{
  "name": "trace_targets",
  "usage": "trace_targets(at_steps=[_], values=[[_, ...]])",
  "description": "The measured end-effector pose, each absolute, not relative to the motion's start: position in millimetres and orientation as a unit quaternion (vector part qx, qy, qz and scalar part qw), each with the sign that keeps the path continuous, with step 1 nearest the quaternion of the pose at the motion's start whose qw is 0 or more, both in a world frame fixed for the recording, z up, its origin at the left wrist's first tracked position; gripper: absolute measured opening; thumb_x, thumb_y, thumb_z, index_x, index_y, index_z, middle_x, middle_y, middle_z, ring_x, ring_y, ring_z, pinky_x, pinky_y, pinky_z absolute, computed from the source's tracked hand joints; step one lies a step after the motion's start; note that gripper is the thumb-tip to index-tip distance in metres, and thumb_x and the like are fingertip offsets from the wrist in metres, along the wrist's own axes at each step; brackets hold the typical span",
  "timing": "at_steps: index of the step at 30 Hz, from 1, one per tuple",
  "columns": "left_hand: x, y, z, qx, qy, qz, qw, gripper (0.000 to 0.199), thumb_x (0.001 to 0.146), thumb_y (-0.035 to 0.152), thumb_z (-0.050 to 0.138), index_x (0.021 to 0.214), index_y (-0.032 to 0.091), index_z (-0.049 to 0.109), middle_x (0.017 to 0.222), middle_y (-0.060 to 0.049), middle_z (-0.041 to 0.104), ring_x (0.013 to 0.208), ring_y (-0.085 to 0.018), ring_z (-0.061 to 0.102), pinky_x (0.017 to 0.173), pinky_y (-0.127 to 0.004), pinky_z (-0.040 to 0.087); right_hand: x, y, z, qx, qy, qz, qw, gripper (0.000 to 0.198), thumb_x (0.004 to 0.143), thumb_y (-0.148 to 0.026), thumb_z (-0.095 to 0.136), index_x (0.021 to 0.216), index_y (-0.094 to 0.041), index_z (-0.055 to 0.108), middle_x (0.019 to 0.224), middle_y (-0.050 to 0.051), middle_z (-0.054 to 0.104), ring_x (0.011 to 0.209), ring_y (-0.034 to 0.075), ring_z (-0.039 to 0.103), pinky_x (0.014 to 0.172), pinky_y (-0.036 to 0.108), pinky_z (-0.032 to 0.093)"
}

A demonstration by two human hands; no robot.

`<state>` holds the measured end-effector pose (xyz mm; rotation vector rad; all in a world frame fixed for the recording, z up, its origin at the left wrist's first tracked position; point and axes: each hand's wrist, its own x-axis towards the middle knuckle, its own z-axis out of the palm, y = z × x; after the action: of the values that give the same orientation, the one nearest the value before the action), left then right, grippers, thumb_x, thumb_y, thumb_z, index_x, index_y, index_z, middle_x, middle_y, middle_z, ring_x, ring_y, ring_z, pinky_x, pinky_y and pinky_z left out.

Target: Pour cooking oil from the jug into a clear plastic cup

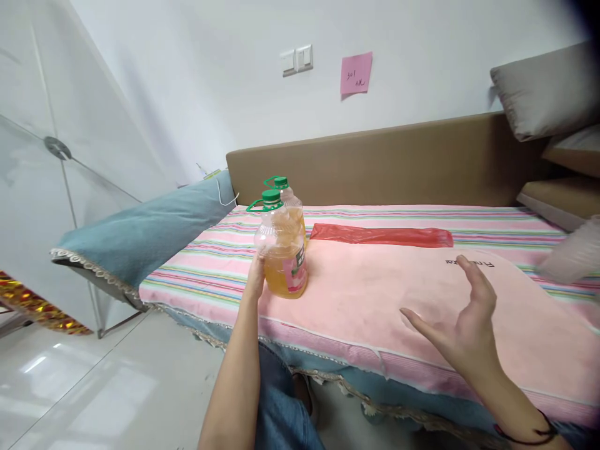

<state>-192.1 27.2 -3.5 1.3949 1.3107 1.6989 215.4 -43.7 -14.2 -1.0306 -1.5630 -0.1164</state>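
Two clear plastic bottles of yellow oil with green caps stand on the bed's pink towel; the nearer bottle [282,256] has a pink label, the farther bottle [291,203] stands just behind it. My left hand [256,275] touches the left side of the nearer bottle, fingers against it; how firmly it grips I cannot tell. My right hand [462,322] hovers open above the pink towel [375,300], fingers spread, holding nothing. A red plastic bag [382,235] lies flat behind the bottles.
The bed has a striped sheet [492,222] and a brown headboard [398,162]. A blue-grey cushion [145,228] lies at the left end; grey pillows [544,94] are stacked at the right. A blurred pale object [574,253] sits at the right edge. White floor lies at lower left.
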Motion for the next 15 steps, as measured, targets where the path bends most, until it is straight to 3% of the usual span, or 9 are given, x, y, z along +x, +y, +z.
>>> trace_targets(at_steps=[3, 6, 8, 11, 15], values=[[-193.6, 31.3, -7.7, 0.543, 0.473, 0.620, 0.311, 0.115, 0.047, 0.090, 0.071, 0.136, 0.019, 0.054, 0.143, -0.017, 0.057, 0.140, -0.037, 0.046, 0.119, -0.047, 0.033, 242.9, -27.6, -40.0, -0.496, -0.660, 0.111, 0.553, 0.139, 0.061, -0.072, 0.083, 0.162, -0.032, -0.004, 0.159, 0.016, 0.028, 0.146, 0.042, 0.030, 0.119, 0.065, 0.027], [-198.6, 34.2, -8.1, 0.552, 0.469, 0.605, 0.330, 0.122, 0.043, 0.080, 0.082, 0.142, 0.017, 0.049, 0.145, -0.020, 0.055, 0.142, -0.040, 0.042, 0.121, -0.050, 0.029, 279.8, -14.0, -69.4, -0.542, -0.622, 0.283, 0.490, 0.153, 0.052, -0.066, 0.088, 0.160, -0.032, -0.016, 0.149, 0.019, 0.044, 0.140, 0.042, 0.042, 0.110, 0.066, 0.039], [-201.1, 35.4, -8.1, 0.554, 0.468, 0.600, 0.339, 0.124, 0.044, 0.079, 0.082, 0.145, 0.017, 0.046, 0.145, -0.021, 0.054, 0.143, -0.041, 0.041, 0.121, -0.052, 0.028, 293.5, -12.3, -82.6, -0.549, -0.605, 0.341, 0.466, 0.158, 0.048, -0.062, 0.090, 0.159, -0.030, -0.016, 0.140, 0.020, 0.054, 0.134, 0.041, 0.050, 0.106, 0.062, 0.045], [-202.1, 36.2, -8.8, 0.552, 0.467, 0.597, 0.347, 0.125, 0.045, 0.080, 0.082, 0.146, 0.016, 0.045, 0.145, -0.021, 0.054, 0.142, -0.041, 0.042, 0.121, -0.052, 0.028, 291.3, -18.2, -89.5, -0.555, -0.607, 0.356, 0.443, 0.159, 0.045, -0.057, 0.092, 0.160, -0.025, -0.011, 0.130, 0.020, 0.062, 0.130, 0.039, 0.054, 0.109, 0.059, 0.043], [-200.8, 36.5, -9.8, 0.547, 0.469, 0.599, 0.350, 0.124, 0.046, 0.079, 0.082, 0.146, 0.017, 0.044, 0.150, -0.021, 0.050, 0.144, -0.041, 0.040, 0.122, -0.052, 0.028, 272.2, -25.4, -86.3, -0.564, -0.606, 0.337, 0.449, 0.148, 0.051, -0.056, 0.088, 0.161, -0.019, -0.005, 0.120, 0.018, 0.068, 0.124, 0.036, 0.060, 0.111, 0.058, 0.040]])
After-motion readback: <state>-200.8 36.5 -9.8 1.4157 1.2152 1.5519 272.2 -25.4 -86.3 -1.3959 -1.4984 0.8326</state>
